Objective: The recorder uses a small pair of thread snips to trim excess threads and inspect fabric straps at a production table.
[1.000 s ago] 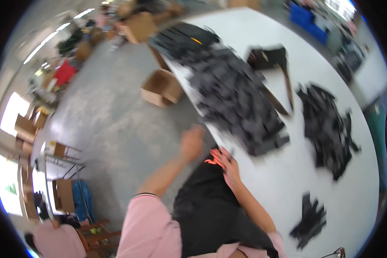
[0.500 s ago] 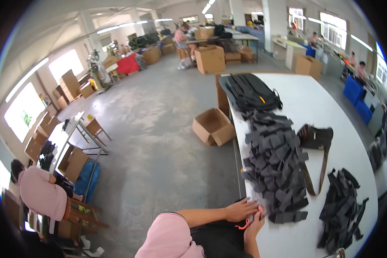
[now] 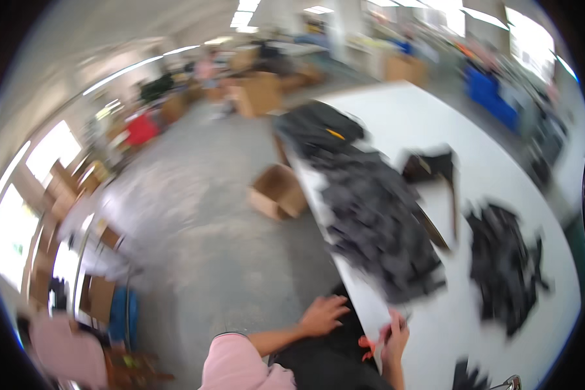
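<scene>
My left hand (image 3: 324,316) is open, its fingers stretched out over dark cloth beside the white table's near left edge. Close to that edge, my right hand (image 3: 394,338) is closed around a small dark item whose kind blur hides. An orange-red cord or loop (image 3: 367,348) hangs beside this hand. Beyond the hands lies a long heap of dark grey fabric strips (image 3: 377,221) on the white table (image 3: 403,354). At the heap's far end rests a black backpack (image 3: 322,123) with a small yellow-orange mark.
Right of the heap lies a dark pouch (image 3: 429,168) with a brown strap; farther right is another pile of dark strips (image 3: 504,266). An open cardboard box (image 3: 278,194) stands on the floor left of the table. A person in pink (image 3: 68,351) sits at lower left.
My left hand has come away from my right hand, leftward off the tabletop. The view has swung to the right and is blurred, so the table appears farther left.
</scene>
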`<state>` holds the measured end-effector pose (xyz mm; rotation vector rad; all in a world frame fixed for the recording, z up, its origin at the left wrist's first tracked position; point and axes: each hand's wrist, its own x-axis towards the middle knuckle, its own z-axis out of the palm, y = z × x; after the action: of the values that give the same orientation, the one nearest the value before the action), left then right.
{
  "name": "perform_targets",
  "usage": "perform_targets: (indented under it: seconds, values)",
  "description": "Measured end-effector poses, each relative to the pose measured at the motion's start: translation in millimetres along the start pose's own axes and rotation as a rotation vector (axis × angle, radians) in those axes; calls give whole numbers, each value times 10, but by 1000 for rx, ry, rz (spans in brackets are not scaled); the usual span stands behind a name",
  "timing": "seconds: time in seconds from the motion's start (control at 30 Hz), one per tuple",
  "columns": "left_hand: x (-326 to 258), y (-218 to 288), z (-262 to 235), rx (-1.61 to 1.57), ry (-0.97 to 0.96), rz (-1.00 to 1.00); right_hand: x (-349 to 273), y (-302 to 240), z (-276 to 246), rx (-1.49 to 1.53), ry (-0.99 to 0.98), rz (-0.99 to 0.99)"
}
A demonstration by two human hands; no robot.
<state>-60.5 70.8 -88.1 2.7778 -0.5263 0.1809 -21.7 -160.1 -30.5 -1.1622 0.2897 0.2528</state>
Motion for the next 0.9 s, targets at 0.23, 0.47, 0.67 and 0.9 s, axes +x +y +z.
perform_targets:
  seconds: [0.23, 0.47, 0.67, 0.9]
  values:
    - [-1054, -1281, 721, -245, 39, -940, -291, -880, -1329, -276, 457, -301]
    - [-97, 99, 237, -444, -218, -332, -1623, -847, -3260, -958, 1369, -245]
    - [642, 1235, 96, -746, -284, 35, -974, -468, -2593, -1179, 1116, 78]
    - [1082, 1638, 241, -566, -353, 450, -885, -519, -2374, -1082, 1078, -25]
